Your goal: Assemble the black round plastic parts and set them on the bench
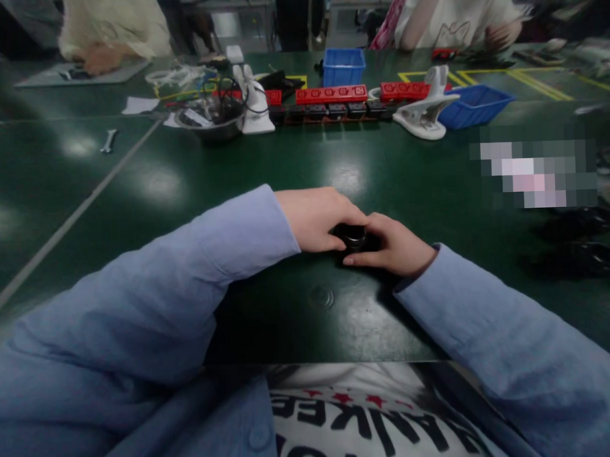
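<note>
A small, round, dark, shiny part (354, 236) is between my two hands on the green table (288, 329); its exact kind does not show. My left hand (322, 218) curls over its left and far side, thumb against the near edge. From the right, my right hand (388, 244) wraps around it, with the thumb along the near side. The fingertips of both hands meet at the far side, and much of the part is hidden beneath them. A faint clear ring (321, 296) lies on the table just nearer to me.
Black parts (590, 242) lie at the right. Farther back are a metal bowl (211, 125), white clamp stands (254, 103), red power strips (331, 94) and blue bins (473, 107). A wrench (109, 141) lies at left. Two people sit across the table.
</note>
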`<action>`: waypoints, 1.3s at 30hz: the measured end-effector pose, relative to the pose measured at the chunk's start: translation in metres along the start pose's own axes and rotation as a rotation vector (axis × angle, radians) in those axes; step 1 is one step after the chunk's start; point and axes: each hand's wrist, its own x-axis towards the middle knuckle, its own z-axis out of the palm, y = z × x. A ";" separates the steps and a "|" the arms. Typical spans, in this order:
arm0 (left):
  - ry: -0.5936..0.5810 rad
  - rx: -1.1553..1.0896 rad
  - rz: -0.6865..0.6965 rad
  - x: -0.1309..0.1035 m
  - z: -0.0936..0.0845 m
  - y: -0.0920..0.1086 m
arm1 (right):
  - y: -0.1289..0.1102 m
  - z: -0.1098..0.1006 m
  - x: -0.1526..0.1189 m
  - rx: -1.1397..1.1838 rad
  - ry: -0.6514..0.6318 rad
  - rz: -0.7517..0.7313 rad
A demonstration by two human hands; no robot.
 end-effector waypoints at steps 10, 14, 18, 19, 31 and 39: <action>0.114 0.273 -0.203 0.002 0.005 0.011 | -0.003 0.000 0.001 0.055 -0.014 -0.051; 0.240 0.428 -0.308 0.004 0.014 0.017 | -0.007 0.005 -0.001 -0.048 0.054 0.046; 0.275 0.411 -0.249 0.000 0.012 0.018 | -0.011 0.007 -0.002 -0.110 0.082 0.071; 0.280 0.366 -0.163 -0.003 0.009 0.017 | -0.012 0.007 -0.002 -0.116 0.081 0.065; 0.173 0.023 -0.083 -0.007 -0.003 0.004 | -0.022 0.005 -0.002 -0.154 0.185 0.129; 0.280 0.228 -0.318 0.001 0.001 0.012 | -0.019 0.007 0.011 -0.138 0.172 0.211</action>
